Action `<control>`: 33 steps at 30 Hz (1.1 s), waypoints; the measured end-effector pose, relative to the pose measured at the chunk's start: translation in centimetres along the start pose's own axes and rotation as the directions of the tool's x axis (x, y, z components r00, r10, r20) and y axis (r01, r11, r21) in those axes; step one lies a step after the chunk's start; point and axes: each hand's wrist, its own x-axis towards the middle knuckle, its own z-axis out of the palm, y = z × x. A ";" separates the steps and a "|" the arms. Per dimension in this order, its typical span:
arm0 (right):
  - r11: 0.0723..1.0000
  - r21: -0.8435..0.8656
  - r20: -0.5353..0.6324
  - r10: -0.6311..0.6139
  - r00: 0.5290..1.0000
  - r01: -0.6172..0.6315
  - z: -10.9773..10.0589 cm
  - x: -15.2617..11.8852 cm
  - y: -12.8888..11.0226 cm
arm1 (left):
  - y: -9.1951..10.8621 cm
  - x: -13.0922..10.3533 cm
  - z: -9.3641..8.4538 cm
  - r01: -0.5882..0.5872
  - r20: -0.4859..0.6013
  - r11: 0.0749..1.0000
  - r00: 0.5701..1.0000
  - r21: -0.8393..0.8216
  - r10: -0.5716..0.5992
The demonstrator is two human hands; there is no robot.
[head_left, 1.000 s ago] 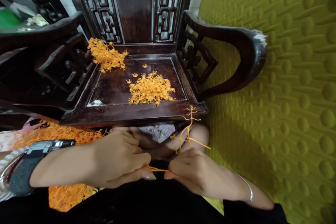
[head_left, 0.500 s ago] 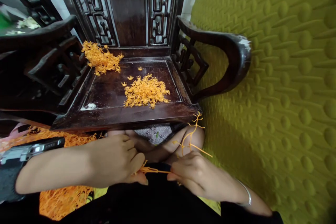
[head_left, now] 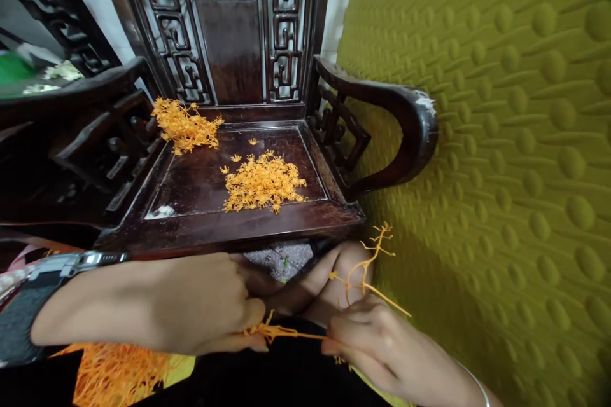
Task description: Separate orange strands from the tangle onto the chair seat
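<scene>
My left hand (head_left: 210, 302) is closed, thumb and fingers pinching a small cluster of orange plastic stem pieces (head_left: 270, 329). A thin strand from it runs across to my right hand (head_left: 377, 343), whose fingers are wrapped round an orange branched plastic stem (head_left: 366, 261). That stem sticks up and out above the right knuckles, with small prongs at its tip. On the chair seat (head_left: 191, 203) in front lies a heap of small orange claw-shaped plastic pieces (head_left: 262, 184). A second tangled orange bunch (head_left: 186, 127) sits at the seat's back left corner.
The dark carved wooden chair has a left armrest (head_left: 95, 86) and a right armrest (head_left: 415, 121). A padded olive-green wall (head_left: 501, 172) rises on the right. More orange plastic stems (head_left: 121, 372) lie below my left forearm. Bare legs (head_left: 319, 280) show under the seat edge.
Both hands keep their hold. My right hand has shifted right and down with the branched stem, and the gap between the hands is wider. The view has tilted slightly upward.
</scene>
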 end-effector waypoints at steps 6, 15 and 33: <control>0.997 0.057 0.014 0.054 0.998 -0.055 -0.5 0.2 -0.1 | -0.6 -0.2 0.3 0.035 0.027 0.996 0.999 -0.083 -0.032; 0.908 0.247 -0.350 0.409 0.843 -0.338 -2.1 -2.4 2.0 | -5.9 -1.9 0.7 0.434 0.029 0.897 0.901 -0.086 -0.433; 0.661 0.742 -0.385 0.554 0.738 -0.109 0.0 1.8 5.5 | -18.6 5.0 6.2 0.560 -0.143 0.804 0.795 -0.199 -0.590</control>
